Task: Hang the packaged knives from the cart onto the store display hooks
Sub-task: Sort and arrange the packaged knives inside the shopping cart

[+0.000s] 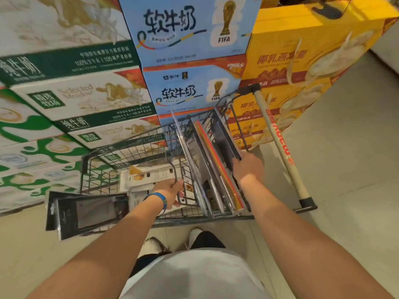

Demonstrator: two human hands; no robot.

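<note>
Knife packs (207,160) stand on their thin edges in the right part of the cart (103,173), side by side like books. Their long sides run away from the person, toward the stacked milk boxes (187,89). One pack has a red and yellow edge. The rest look clear or dark.

The right hand (248,167) holds the near top corner of the dark pack on the right. Its fingers curl over the edge and hide behind the pack.

The left hand (170,190) wears a blue wristband (159,199). It reaches into the cart, and its fingertips are at the wire wall in the middle. I cannot tell if it grips the wire or only touches it.

White packs (146,178) lie flat in the left part of the cart. Black packs (90,212) stick out at the cart's near left corner. The cart handle (278,143) is on the right.
</note>
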